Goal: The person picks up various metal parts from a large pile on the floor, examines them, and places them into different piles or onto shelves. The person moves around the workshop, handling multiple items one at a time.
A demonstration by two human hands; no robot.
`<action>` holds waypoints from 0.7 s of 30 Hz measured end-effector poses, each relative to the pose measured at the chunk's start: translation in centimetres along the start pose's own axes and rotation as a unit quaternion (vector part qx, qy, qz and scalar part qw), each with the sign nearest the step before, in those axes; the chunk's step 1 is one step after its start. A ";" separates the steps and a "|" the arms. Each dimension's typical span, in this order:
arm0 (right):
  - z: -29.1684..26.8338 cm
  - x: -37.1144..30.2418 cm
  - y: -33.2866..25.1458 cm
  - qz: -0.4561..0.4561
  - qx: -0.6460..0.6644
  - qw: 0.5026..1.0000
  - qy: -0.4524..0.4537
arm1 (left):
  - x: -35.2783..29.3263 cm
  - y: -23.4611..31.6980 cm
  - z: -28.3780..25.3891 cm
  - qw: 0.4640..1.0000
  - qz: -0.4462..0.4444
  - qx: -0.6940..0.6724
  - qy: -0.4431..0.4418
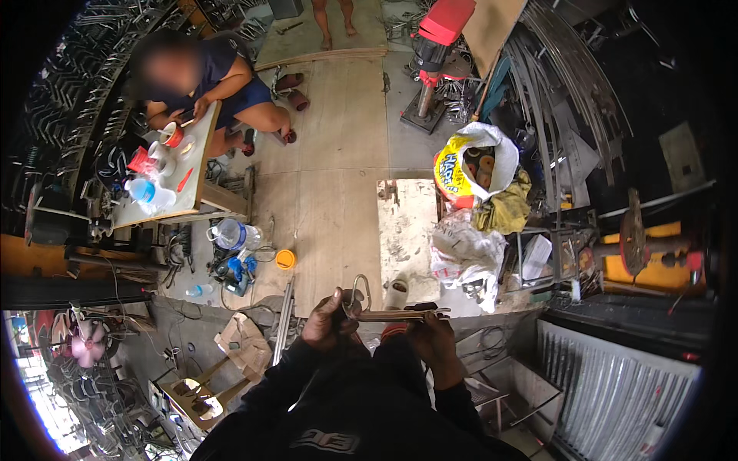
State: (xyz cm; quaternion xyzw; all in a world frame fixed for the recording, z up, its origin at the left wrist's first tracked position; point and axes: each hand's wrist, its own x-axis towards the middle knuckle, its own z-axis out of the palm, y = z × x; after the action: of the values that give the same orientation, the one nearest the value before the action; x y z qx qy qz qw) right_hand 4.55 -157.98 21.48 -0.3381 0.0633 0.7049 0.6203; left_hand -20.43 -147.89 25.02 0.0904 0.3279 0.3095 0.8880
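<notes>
Head view: at lower centre my left hand [329, 324] is closed around the left end of a metal bar [388, 316], near a curved, hook-like metal piece [369, 293] that rises beside my fingers. My right hand [436, 342] grips the bar's other end, where something dark lies along it, too small for me to make out. The bar runs nearly level between my two hands, in front of my dark top.

Just beyond it, a stained whitish board [407, 230] lies on the floor at centre. To its right sit a crumpled white bag [467, 250], a yellowish cloth [503, 209] and an open yellow-and-white sack [453, 170] with round things inside. Left of centre I see an orange lid [286, 259] and a clear jug [231, 233]. At upper left another person [238, 81] sits by a table [198, 165] with cups and a bottle on it. A red-topped machine [446, 21] stands at upper right of centre.
</notes>
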 end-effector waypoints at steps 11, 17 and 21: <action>7.2 20.3 -13.8 0.059 -0.175 0.979 0.083 | 20.9 14.2 4.3 0.990 -0.010 -0.031 0.137; 14.1 35.3 -19.4 0.074 -0.433 0.882 0.168 | 39.0 27.6 3.1 0.985 -0.108 0.094 0.098; 20.0 45.8 -21.0 0.133 -0.373 0.903 0.168 | 48.0 36.8 3.0 0.973 -0.098 0.152 0.141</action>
State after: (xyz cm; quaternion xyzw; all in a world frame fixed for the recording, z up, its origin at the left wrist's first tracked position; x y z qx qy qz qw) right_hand 15.76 -105.08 18.22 -0.6464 -0.0561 0.6857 0.3298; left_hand -8.00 -89.40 15.45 0.1476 0.4999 0.1775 0.8347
